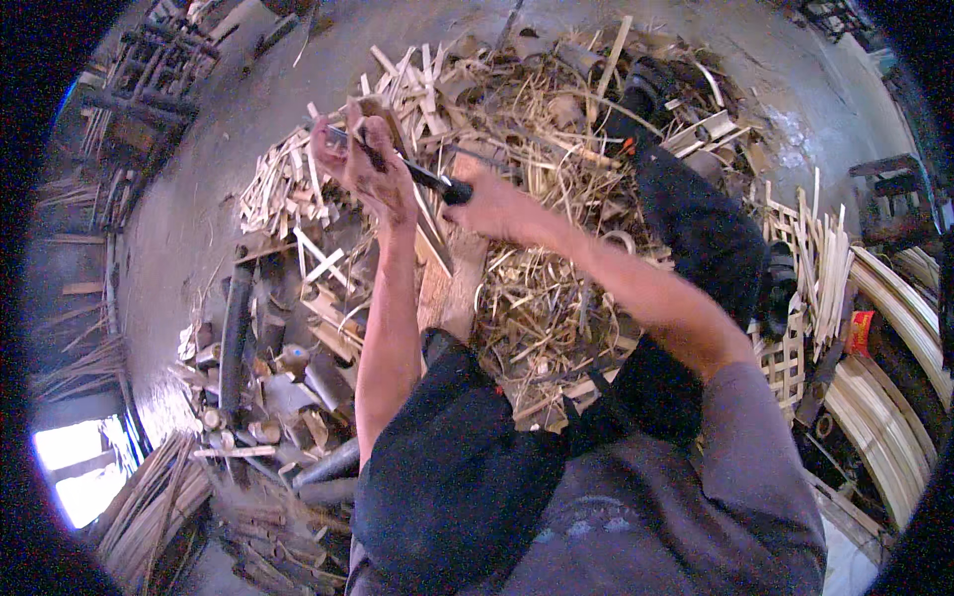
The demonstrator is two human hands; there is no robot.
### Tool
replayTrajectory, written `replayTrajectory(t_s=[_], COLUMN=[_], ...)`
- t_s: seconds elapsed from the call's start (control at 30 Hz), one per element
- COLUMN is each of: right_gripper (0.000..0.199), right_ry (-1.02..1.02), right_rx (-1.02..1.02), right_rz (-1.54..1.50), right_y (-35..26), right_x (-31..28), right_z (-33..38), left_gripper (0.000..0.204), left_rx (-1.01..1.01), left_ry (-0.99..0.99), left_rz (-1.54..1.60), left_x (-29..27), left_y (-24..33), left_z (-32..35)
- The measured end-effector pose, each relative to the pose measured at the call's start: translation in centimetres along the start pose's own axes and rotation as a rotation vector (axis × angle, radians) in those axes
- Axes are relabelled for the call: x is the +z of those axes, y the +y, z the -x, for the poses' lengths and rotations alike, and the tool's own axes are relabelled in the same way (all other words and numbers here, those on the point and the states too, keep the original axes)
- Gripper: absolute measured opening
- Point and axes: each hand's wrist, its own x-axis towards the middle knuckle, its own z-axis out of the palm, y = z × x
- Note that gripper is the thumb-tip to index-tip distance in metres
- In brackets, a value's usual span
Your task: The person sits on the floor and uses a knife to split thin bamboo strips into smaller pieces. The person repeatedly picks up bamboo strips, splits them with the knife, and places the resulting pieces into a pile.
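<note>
My right hand (489, 207) is closed round the black handle of a knife (425, 177). Its dark blade slants up and left toward my left hand (374, 167). That hand is raised with its fingers curled, gripping a bamboo strip (433, 244) that runs down past the palm and ends near my left knee. Part of the blade and the strip's upper end are hidden by the left fingers, so whether the blade touches the strip I cannot tell. Under both hands lies a thick wooden block (443, 296).
A heap of shavings (547, 308) and split bamboo spreads between and beyond my legs. Cut slats (288, 194) are piled at the left, with bamboo tubes (328, 382) nearer. To the right stand a woven lattice (787, 343) and bundles of long pale strips (884, 417).
</note>
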Motion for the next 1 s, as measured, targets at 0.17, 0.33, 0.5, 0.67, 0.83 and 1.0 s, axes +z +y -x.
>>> replayTrajectory(t_s=[0.17,0.33,0.5,0.67,0.83,1.0], right_gripper=[0.036,0.040,0.044,0.031,0.040,0.050], right_ry=[-0.235,0.041,0.404,0.376,0.357,0.284], right_rx=[-0.002,-0.307,-0.053,-0.020,0.248,0.106], right_rz=[0.106,0.060,0.528,0.545,0.446,0.034], right_y=[14.8,10.4,13.2,12.1,16.8,10.7], right_x=[10.7,4.6,-0.1,-3.7,0.6,6.1], right_z=[6.4,3.8,-1.7,-5.4,-6.2,2.5], left_gripper=[0.033,0.041,0.041,0.044,0.047,0.051], left_rx=[-0.065,-0.537,-0.730,-0.861,-0.764,-0.699], left_ry=[0.027,0.027,0.084,0.121,0.156,0.372], left_rz=[-0.051,0.139,0.607,0.683,0.637,0.542], left_x=[-2.8,-6.2,-8.2,-10.6,-12.4,-15.1], left_y=[-1.4,-3.9,-4.6,-0.8,2.2,0.1], left_z=[-0.6,-1.2,-1.1,-1.0,-4.4,-2.4])
